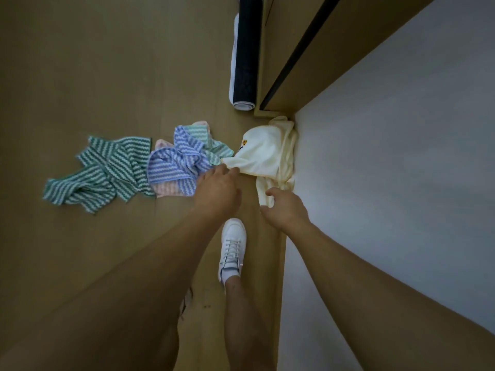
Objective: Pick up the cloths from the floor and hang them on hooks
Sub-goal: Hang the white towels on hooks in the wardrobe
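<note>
Tan wooden floor [107,76] fills the left and center of the frame, meeting a white wall [401,156] that runs along the right side. Several cloths lie in a loose pile at mid-frame: a green striped cloth [101,175] at the left, a blue striped cloth [176,162] beside it overlapping a pink cloth [168,188], and a cream cloth [267,156] bunched against the wall. Both bare arms reach down from the bottom of the frame. The left hand [217,191] touches the cream cloth's near corner; whether its grip has closed on it is hidden. The right hand [286,210] hovers with fingers loosely curled and apart at the cloth's lower edge. A white sneaker [232,247] stands below the hands. A rolled black mat [246,52] lies at upper center.
</note>
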`<state>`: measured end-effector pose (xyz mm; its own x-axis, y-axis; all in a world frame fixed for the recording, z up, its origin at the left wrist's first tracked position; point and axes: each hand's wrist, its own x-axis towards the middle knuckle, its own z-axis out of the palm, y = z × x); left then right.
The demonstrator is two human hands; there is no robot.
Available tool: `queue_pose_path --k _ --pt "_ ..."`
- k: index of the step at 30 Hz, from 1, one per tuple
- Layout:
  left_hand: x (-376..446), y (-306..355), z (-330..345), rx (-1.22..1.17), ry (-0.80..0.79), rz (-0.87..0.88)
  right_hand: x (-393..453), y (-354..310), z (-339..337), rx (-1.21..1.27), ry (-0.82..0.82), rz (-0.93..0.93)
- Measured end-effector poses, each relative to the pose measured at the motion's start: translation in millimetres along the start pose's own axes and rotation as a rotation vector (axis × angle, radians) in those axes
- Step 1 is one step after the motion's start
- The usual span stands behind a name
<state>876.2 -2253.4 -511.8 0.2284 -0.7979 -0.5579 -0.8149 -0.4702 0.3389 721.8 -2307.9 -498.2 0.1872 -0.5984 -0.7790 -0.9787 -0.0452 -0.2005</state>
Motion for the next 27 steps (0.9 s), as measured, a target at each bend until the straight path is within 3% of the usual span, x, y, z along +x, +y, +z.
queue_pose_path --k 9,17,21,27 --pt "86.0 -42.7 113.6 0.165 -0.066 0.131 152.3 49.1 64.7 -0.490 0.104 -0.161" --pt "109.4 -64.9 171.1 0.167 -0.079 0.150 214.5 84.4 115.7 -0.832 0.065 -0.127" --pt "108.8 -63.6 176.7 0.174 -0.074 0.161 217.8 86.5 115.4 -0.733 0.149 -0.116" --pt "93.5 -47.1 145.3 0.146 -0.051 0.153 180.0 72.5 77.1 -0.339 0.407 -0.405"
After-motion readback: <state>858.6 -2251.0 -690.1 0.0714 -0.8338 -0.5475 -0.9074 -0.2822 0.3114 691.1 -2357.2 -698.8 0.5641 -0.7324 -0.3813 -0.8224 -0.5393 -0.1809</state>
